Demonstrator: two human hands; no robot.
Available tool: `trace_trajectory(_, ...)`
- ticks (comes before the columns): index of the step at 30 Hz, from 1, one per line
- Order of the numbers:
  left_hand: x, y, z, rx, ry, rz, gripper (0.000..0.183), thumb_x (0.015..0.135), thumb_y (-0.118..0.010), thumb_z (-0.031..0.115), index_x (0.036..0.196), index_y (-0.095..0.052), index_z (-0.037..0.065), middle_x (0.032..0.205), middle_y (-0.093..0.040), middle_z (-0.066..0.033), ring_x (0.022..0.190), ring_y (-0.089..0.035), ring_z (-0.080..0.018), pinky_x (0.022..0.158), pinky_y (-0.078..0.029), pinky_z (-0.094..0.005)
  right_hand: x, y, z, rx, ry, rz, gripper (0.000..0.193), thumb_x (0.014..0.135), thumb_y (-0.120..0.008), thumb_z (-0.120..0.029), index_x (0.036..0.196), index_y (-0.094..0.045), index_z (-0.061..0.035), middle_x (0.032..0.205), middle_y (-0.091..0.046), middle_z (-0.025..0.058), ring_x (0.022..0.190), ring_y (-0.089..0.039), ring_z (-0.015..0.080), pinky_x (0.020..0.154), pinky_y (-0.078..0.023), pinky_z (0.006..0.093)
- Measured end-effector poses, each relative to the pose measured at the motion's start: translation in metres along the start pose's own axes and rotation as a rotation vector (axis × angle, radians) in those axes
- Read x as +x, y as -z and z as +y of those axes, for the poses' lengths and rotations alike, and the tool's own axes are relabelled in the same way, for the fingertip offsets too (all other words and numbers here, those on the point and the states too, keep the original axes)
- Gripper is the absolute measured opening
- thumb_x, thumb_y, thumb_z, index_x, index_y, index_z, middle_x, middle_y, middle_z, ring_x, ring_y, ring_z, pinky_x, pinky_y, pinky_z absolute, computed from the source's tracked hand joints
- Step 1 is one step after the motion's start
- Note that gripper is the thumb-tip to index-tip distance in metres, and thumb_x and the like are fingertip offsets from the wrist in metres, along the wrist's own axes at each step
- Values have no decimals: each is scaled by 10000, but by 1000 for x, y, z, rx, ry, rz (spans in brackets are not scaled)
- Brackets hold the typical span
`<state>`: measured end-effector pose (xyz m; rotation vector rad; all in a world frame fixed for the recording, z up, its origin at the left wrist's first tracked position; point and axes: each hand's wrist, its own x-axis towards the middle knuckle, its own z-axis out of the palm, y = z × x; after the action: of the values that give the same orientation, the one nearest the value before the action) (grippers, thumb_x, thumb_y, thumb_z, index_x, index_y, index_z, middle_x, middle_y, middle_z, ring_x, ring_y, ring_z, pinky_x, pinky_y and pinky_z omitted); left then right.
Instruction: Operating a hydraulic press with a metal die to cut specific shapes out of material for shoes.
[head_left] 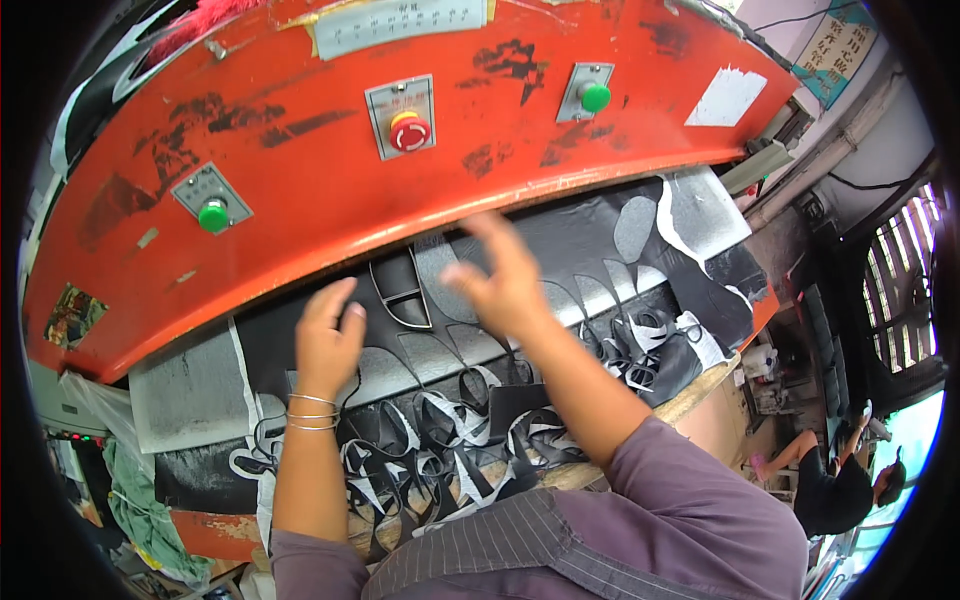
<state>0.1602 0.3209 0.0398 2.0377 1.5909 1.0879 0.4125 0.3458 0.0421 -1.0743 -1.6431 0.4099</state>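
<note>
A black leather-like sheet (585, 235) lies over a pale cutting board (185, 390), with several rounded gaps cut along its near side. A metal-edged cutting die (402, 292), curved on one side and split by a crossbar, rests on the sheet between my hands. To its left is my left hand (328, 335), fingers stretched forward and thumb apart, holding nothing. My right hand (497, 275) is to the die's right, near the pale gap, its fingers spread and bare. Neither hand appears to touch the die. Two thin bangles (313, 413) circle my left wrist.
An orange press beam (300, 200) spans the far side, bearing two green buttons (213, 216) and a red stop button (409, 132). Tangled black offcuts (450, 430) pile along the near edge. Green cloth (145, 510) hangs at left. Another person (840, 480) sits far right.
</note>
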Motion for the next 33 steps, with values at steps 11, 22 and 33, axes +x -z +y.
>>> trace_trajectory(11, -3, 92, 86, 429, -344, 526, 247, 910, -571, 108, 687, -498, 33, 669, -460, -116, 651, -453, -305, 610, -359, -397, 100, 117, -13, -796, 165, 762, 678, 945, -564, -346, 1447, -267, 0, 1522, -158, 256, 1410, -163, 401, 1129, -170, 490)
trace_trajectory(22, -274, 49, 79, 126, 82, -315, 192, 847, -650, 257, 855, -720, 79, 772, -649, -100, 763, -628, -293, 674, -504, -381, -246, 30, -131, -250, 265, -917, 451, 726, -753, -377, 987, -647, -25, 921, -647, 105, 889, -619, 297, 760, -514, 396)
trace_trajectory(33, -272, 29, 68, 151, 83, -184, 193, 770, -679, 283, 751, -728, 97, 700, -627, -65, 708, -610, -279, 632, -502, -380, -219, 25, -141, -517, 189, -899, 232, 697, -713, -235, 840, -644, -65, 821, -656, 106, 799, -651, 267, 680, -536, 374)
